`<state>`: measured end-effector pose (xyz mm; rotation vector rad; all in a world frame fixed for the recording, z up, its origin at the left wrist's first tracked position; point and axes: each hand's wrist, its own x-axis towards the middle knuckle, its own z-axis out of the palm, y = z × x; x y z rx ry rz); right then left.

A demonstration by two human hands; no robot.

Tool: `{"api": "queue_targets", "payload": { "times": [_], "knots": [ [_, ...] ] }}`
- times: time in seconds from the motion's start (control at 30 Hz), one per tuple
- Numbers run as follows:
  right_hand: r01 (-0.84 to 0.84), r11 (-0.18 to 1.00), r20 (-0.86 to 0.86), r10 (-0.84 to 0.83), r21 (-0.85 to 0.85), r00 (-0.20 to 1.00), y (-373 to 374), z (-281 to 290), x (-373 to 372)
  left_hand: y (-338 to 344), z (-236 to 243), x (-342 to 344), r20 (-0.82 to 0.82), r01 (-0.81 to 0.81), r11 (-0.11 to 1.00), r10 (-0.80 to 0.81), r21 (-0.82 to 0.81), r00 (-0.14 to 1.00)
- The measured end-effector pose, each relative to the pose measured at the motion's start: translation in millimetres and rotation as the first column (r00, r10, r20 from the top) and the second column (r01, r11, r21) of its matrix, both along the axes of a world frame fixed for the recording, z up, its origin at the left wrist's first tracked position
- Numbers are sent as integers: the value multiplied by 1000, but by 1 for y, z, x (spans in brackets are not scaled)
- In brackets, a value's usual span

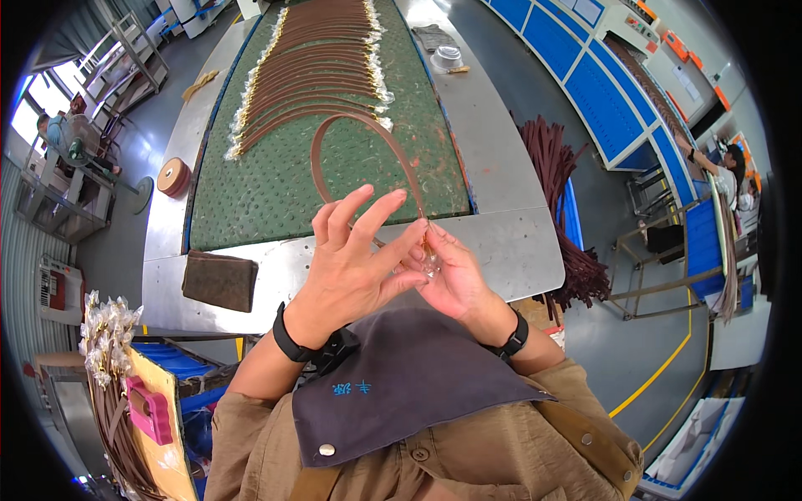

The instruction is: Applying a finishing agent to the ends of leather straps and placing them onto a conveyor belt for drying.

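Observation:
A brown strap (320, 159) bends in a tall loop over the near end of the green belt, its end coming down between my two hands. My right hand (459, 280) is closed on that strap end with thumb and fingers. From the left, my left hand (355, 259) meets it; thumb and index finger close on the clear plastic wrap (432, 265) at the strap end, while the other fingers stick out. Gold-coloured metal shows faintly between the fingertips, mostly hidden. Farther off, a row of brown straps (313, 71) with plastic-wrapped ends lies across the green belt (242, 204).
A dark folded cloth (220, 280) lies on the metal table edge (501, 250). A tape roll (174, 178) sits at left, a clear cup (447, 58) at far right. Strap bundles hang on both sides (555, 200). Another person (728, 171) works at far right.

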<state>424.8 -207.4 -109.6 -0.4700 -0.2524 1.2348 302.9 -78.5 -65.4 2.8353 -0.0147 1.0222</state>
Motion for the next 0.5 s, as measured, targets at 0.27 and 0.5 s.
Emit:
{"api": "queue_targets", "payload": {
  "times": [0.27,0.5],
  "knots": [
    [37,998,40,-36,-47,999,0,0,-3,0,-3,3,-17,32,999,-32,26,999],
    [16,996,-19,-15,83,1000,2,-9,2,1,-2,-6,55,107,988,-101,-110,993]
  ]
}}
